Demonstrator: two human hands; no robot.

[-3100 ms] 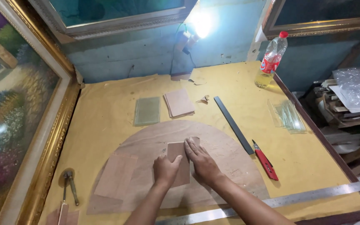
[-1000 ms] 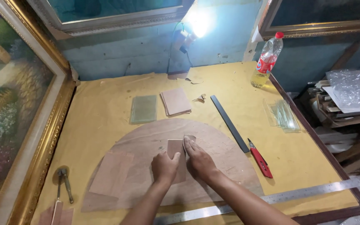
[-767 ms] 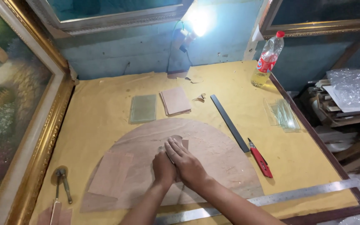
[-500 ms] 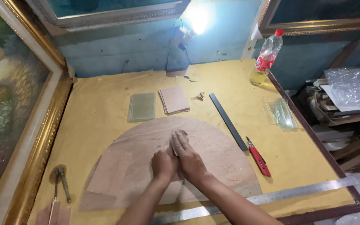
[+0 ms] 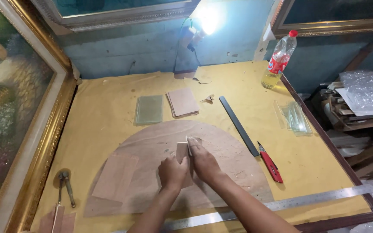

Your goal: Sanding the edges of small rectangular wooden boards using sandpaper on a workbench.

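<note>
1. Both sets of fingers are on the small rectangular brown board piece (image 5: 181, 152). The left hand (image 5: 172, 171) has its fingers curled and pressed together on the piece's lower edge, and the right hand (image 5: 203, 160) lies along its right side, fingers together, tips at the top corner. Can't tell if anything thin is pinched in there.
2. That little piece sits flat near the middle of the big half-round brown board (image 5: 175, 164), which I'll use as my landmark from here on.
3. Also lying on the half-round board, left of the hands, is a bigger rectangular brown board sheet (image 5: 116, 177).
4. Just past the board's curved top edge: a stack of clear glass panes (image 5: 149, 109) and beside it a stack of small brown board rectangles (image 5: 182, 102).
5. Right of the board, a long dark flat bar (image 5: 238, 125) lies at a slant, with a red utility knife (image 5: 270, 163) near its lower end.
6. Below the board's straight edge, a long steel ruler (image 5: 277, 206) runs along the front of the yellow desk (image 5: 104, 112).
7. Off the board's lower left corner there's a pair of metal pliers (image 5: 65, 189).
8. Well away at the far right corner, a clear plastic bottle with a red cap (image 5: 278, 60), and some narrow clear glass strips (image 5: 293, 117) near the right edge.
</note>
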